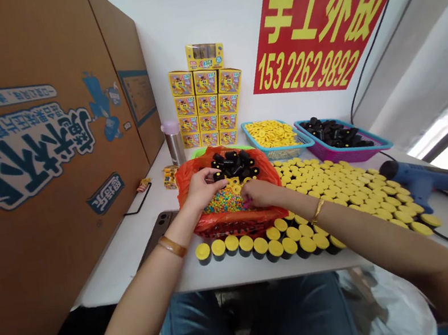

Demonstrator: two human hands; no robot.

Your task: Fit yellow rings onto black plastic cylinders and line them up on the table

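Note:
A red plastic bag [186, 177] lines a basket in front of me. It holds small colourful candy balls [222, 202], several yellow lids [234, 183] and a heap of black cups [234, 161]. My left hand [202, 187] is over the left side of the bag, its thumb and fingers closed around a small black cup [217, 176]. Over the candy, my right hand [258, 192] is closed, with part of a small pink thing [248, 204] showing beneath it; its full shape is hidden.
Black cups with yellow lids [340, 187] cover the table's right side and front. Behind stand a basket of yellow lids [272, 133], a basket of black cups [335, 133], stacked yellow boxes [206, 101] and a thermos [174, 144]. A large carton [57, 231] borders the left; a blue power tool [421, 179] lies right.

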